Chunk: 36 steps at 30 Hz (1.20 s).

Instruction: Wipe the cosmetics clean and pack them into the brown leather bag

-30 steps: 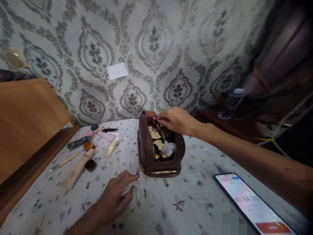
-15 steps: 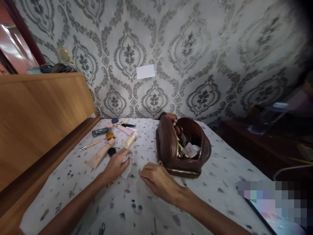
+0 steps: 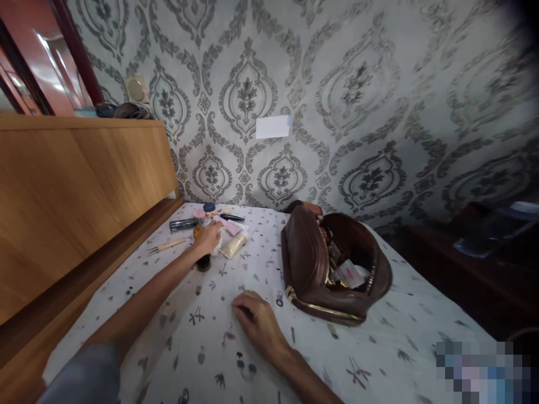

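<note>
Among the small cosmetics at the left, my left hand [image 3: 208, 238] is closed on a crumpled white tissue [image 3: 218, 245], only part of which shows. Beside its fingers lie a pink tube [image 3: 231, 226] and a cream-coloured tube [image 3: 233, 246]. A round black-lidded pot [image 3: 204, 262] sits just below the wrist, and an amber jar [image 3: 197, 231] is partly covered by the hand. My right hand [image 3: 256, 320] rests over the patterned sheet, fingers curled, with nothing visible in it. To its right stands a brown cosmetic bag [image 3: 304, 247], unzipped, with several items inside.
A dark cylinder [image 3: 186, 224], a brush [image 3: 167, 245], a blue-lidded jar [image 3: 209, 207] and a black pen-like stick [image 3: 232, 217] lie around the left hand. A wooden panel [image 3: 88, 179] borders the left side. A clear bottle [image 3: 484, 241] stands at the far right.
My left hand has moved forward into the cosmetics with the tissue. My right hand has drawn away from the bag. The large beige tube is no longer visible; the view has shifted.
</note>
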### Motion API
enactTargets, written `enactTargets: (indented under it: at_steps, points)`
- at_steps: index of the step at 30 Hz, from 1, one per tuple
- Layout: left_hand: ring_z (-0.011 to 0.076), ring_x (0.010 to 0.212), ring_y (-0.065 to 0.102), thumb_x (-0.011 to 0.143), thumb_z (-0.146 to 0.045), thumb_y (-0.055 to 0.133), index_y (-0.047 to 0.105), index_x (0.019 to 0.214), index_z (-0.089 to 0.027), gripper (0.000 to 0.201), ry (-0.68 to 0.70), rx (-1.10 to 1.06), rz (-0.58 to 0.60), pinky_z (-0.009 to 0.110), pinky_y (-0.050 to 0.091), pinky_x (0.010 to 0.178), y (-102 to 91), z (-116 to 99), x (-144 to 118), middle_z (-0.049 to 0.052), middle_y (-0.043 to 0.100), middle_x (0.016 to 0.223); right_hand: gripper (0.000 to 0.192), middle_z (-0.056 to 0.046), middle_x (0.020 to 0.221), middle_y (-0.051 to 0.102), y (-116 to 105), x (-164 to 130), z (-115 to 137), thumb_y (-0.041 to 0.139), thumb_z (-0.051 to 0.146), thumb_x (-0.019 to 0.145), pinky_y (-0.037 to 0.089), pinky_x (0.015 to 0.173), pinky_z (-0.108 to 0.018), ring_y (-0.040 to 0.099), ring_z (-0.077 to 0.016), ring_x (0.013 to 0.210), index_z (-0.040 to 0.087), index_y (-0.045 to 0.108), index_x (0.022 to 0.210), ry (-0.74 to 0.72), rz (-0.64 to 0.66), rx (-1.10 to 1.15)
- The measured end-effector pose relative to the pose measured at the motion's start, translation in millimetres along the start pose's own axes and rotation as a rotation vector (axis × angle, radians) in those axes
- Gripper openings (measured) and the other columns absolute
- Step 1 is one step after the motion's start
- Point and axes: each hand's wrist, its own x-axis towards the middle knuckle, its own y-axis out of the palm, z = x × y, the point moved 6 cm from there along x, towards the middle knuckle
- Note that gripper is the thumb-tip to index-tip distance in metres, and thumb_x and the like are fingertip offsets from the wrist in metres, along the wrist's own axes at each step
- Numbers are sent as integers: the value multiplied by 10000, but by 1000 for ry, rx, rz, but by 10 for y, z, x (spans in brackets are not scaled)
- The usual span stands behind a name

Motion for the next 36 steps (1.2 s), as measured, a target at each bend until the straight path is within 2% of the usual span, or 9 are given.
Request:
enactTargets:
  at_steps: [3,6,11,17,22,27,32,34,36]
  points:
    - [276,1163,584,908,-40,429,562,1245,-136,375,7,73,43,420,482,955,177,82,304,161,584,1287,184,-48,840,700,-2,-3,-28,543,77,836,484,761,-299,631,-187,822,186,692,842,4,9,25]
    - [293,1262,514,950,-169,523,527,1314,-152,365,34,126,81,484,463,1007,346,141,526,147,524,1382,183,-53,854,700,-11,0,-31,543,76,846,478,767,-298,627,-188,835,179,693,857,11,25,45]
    - [294,1247,524,937,-323,603,539,1314,-185,406,69,199,142,533,467,1009,505,223,690,118,510,1401,185,-54,854,699,-17,3,-40,540,75,852,474,762,-296,623,-186,831,179,693,858,19,38,63]
    - [300,1252,515,926,-277,617,543,1299,-172,395,94,267,195,532,470,1002,457,228,659,117,514,1386,181,-49,842,699,-18,12,-34,537,94,853,480,748,-293,628,-184,817,184,693,847,28,43,68]
    - [307,1242,500,855,11,518,483,1322,-135,491,141,266,208,454,493,946,286,90,511,169,552,1320,172,-40,812,694,-34,6,-47,533,135,875,506,728,-289,646,-179,788,195,689,835,27,-11,56]
    - [313,1265,422,788,86,417,433,1307,-144,567,171,273,68,447,475,947,-159,-214,207,177,500,1311,213,-116,1094,664,-227,-55,-4,524,209,923,549,847,-362,646,-232,1026,194,661,1085,-63,-265,-104]
    - [299,1221,409,784,56,414,427,1230,-182,505,226,192,-28,418,491,909,-545,-582,-583,141,477,1262,388,-169,1353,496,-400,-123,238,513,251,945,480,993,-517,501,-307,1248,216,507,1331,-178,-415,-408]
    - [273,1123,475,775,39,417,445,1153,-199,448,248,14,14,400,490,898,-576,-703,-970,108,514,1167,450,-182,1388,461,-411,-168,287,516,272,942,477,988,-542,481,-328,1259,212,452,1383,-177,-405,-463]
    - [237,1065,519,757,30,427,451,1117,-222,440,279,-196,139,357,495,885,-503,-803,-1330,70,538,1115,457,-175,1369,483,-362,-237,274,524,274,933,490,983,-526,505,-322,1237,213,456,1381,-173,-326,-469]
